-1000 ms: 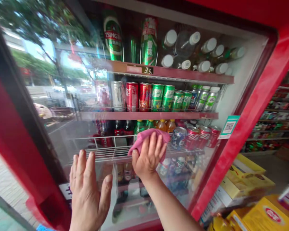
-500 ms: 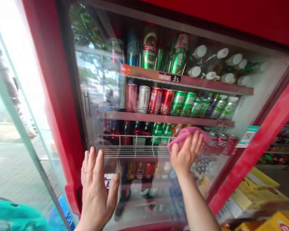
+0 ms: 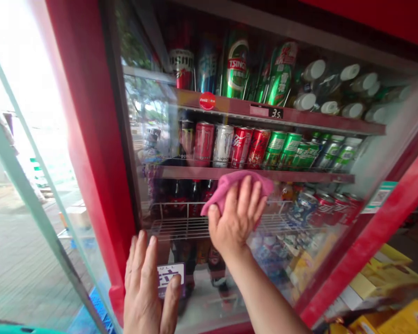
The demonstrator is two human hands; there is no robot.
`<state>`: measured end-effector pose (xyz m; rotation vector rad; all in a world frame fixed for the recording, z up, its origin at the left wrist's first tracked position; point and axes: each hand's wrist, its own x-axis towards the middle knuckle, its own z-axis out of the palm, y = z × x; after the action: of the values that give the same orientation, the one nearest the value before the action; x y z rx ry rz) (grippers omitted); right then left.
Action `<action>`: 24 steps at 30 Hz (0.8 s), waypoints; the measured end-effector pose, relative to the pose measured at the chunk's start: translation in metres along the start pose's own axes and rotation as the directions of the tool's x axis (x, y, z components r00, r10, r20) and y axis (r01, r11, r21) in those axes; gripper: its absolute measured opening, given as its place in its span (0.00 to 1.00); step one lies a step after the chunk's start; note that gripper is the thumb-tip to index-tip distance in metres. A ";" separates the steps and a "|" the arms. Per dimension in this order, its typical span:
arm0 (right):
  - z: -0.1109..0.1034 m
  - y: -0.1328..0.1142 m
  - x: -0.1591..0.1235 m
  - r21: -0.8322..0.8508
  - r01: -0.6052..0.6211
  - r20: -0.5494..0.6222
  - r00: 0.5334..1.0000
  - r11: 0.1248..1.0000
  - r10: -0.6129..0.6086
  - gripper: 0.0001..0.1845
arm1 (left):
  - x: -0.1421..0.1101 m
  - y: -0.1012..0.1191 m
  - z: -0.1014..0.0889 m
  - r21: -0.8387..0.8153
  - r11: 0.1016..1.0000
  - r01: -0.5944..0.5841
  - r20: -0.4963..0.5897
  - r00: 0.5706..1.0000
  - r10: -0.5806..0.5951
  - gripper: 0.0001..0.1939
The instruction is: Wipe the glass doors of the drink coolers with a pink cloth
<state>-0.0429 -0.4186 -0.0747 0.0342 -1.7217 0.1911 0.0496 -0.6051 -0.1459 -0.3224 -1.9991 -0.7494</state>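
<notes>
A pink cloth (image 3: 230, 178) lies flat against the glass door (image 3: 209, 308) of a red drinks fridge. My right hand (image 3: 235, 213) presses on it, fingers outstretched over the cloth. Lower left, my left hand (image 3: 148, 283) is held up with fingers extended and thumb apart, holding nothing. It is close to the door's left edge and partly covers a "PULL" sticker (image 3: 172, 276); whether it touches the glass I cannot tell. Behind the glass, cans (image 3: 242, 147) line the middle shelf, and a Tsingtao can (image 3: 237, 65) stands on the top shelf.
The red door frame (image 3: 90, 139) runs down the left, beside a green-edged glass pane (image 3: 31, 195). Yellow cartons (image 3: 397, 320) are stacked at the lower right. A blue crate (image 3: 90, 313) sits low on the left. Trees and street reflect in the glass.
My right hand and the pink cloth have moved left across the glass. My left hand sits slightly lower, still open. The view has shifted a little.
</notes>
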 end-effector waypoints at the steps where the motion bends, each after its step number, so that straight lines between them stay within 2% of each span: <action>1: 0.001 -0.015 -0.007 0.033 0.065 0.026 0.997 0.997 -0.066 0.39 | 0.002 -0.001 0.000 -0.001 1.000 -0.013 -0.003 1.000 0.013 0.43; 4: 0.006 -0.042 -0.035 0.147 0.249 0.040 0.965 0.957 -0.258 0.31 | 0.006 -0.002 0.002 -0.015 1.000 -0.014 -0.011 1.000 0.013 0.44; 7: 0.005 -0.034 -0.053 0.211 0.312 0.025 0.946 0.926 -0.324 0.29 | 0.011 0.001 0.003 -0.025 1.000 -0.014 -0.004 1.000 0.013 0.43; 9: 0.000 -0.012 -0.050 0.193 0.266 0.042 0.959 0.944 -0.279 0.29 | 0.015 0.003 0.003 -0.028 0.999 -0.016 0.002 1.000 0.016 0.43; 11: -0.007 0.016 -0.034 0.117 0.164 0.052 0.984 0.980 -0.171 0.33 | 0.019 0.003 0.002 -0.030 0.999 -0.018 0.005 1.000 0.018 0.43; 14: -0.012 0.051 0.005 -0.014 -0.001 -0.016 1.000 1.000 0.000 0.41 | 0.023 0.003 -0.001 -0.028 0.999 -0.023 0.006 1.000 0.024 0.43; 16: -0.010 0.060 0.033 -0.052 -0.075 -0.085 0.994 0.996 0.070 0.44 | 0.025 0.003 -0.002 -0.025 0.999 -0.023 0.004 1.000 0.023 0.43; 18: -0.007 0.054 0.056 -0.064 -0.121 -0.141 0.984 0.991 0.111 0.44 | 0.026 0.002 -0.004 -0.022 1.000 -0.022 0.008 1.000 0.022 0.43; 20: -0.004 0.036 0.074 -0.065 -0.133 -0.150 0.981 0.989 0.123 0.44 | 0.026 0.001 -0.005 -0.019 1.000 -0.025 0.015 1.000 0.025 0.43; 24: -0.005 -0.013 0.095 -0.032 -0.066 -0.046 0.997 0.997 0.064 0.42 | 0.025 -0.005 -0.009 -0.009 1.000 -0.015 0.029 0.999 0.015 0.43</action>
<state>-0.0518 -0.4229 0.0213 -0.0505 -1.6825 0.2094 0.0402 -0.6163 -0.1228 -0.3548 -2.0192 -0.7484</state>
